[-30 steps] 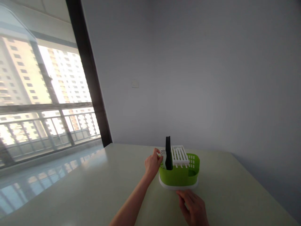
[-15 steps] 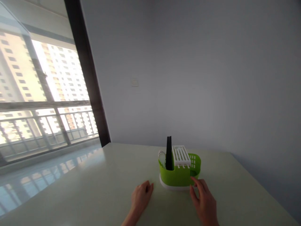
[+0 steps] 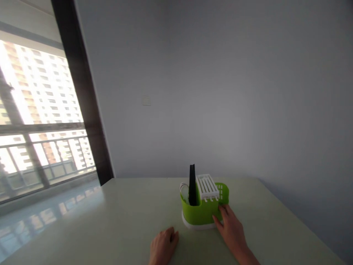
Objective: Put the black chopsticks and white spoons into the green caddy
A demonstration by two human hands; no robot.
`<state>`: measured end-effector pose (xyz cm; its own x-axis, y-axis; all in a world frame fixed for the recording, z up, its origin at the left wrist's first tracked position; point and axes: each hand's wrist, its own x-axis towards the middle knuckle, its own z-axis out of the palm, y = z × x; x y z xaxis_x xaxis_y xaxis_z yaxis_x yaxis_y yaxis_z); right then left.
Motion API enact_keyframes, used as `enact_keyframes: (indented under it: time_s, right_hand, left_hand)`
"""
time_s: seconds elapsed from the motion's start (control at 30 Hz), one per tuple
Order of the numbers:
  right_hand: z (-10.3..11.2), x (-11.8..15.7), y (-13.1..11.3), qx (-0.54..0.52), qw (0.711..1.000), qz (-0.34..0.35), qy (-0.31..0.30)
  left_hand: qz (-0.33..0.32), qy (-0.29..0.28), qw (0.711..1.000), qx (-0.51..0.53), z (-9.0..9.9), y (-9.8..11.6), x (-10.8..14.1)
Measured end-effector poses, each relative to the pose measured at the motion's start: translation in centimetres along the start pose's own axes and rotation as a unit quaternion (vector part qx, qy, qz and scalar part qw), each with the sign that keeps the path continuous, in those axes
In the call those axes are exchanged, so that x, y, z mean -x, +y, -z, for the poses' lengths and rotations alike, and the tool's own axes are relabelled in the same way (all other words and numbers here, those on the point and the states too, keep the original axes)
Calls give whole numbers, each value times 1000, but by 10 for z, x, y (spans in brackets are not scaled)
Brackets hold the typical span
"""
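A green plastic basket (image 3: 200,215) on a white base stands on the table. A white slotted rack (image 3: 207,187) with small hooks tops its middle. In its left part stand a black upright object (image 3: 192,186) and a looped white cord (image 3: 183,187). My right hand (image 3: 231,228) touches the basket's front right side, thumb and fingers apart, the fingertips partly hidden at the opening. Curled closed, my left hand (image 3: 164,246) rests on the table in front of the basket, to its left; nothing shows in it.
The pale table (image 3: 132,217) reaches back to a grey wall (image 3: 209,92) with a wall switch (image 3: 146,100). On the left are a dark frame post (image 3: 82,88) and a window with a railing.
The view has turned a little to the right and up. My right hand has moved up onto the basket's right side, its fingers now at the opening. My left hand stays curled.
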<state>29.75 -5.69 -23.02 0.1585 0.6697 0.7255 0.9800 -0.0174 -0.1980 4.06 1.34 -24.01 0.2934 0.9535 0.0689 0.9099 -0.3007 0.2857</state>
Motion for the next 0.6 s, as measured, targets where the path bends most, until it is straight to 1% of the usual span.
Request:
enact_keyframes:
  time_s: [0.07,0.13,0.27,0.4,0.6]
  right_hand:
    - [2,-5,-2,21,1000,2,-22]
    - [4,-8,-2,28,999,1,-31]
    - [8,-12,5,20,999,-10,-40]
    - [12,-16,26,13,997,-33,-65]
    - [23,-25,70,19,994,-51,-91]
  left_hand:
    - [-2,-12,1000,0,1,-1,-1]
    - [-5,-17,1000,2,2,-3,-2]
    - [-15,-4,1000,8,4,-4,-2]
    - [-11,11,1000,14,5,-3,-3]
    - [-13,13,1000,19,5,-4,-4]
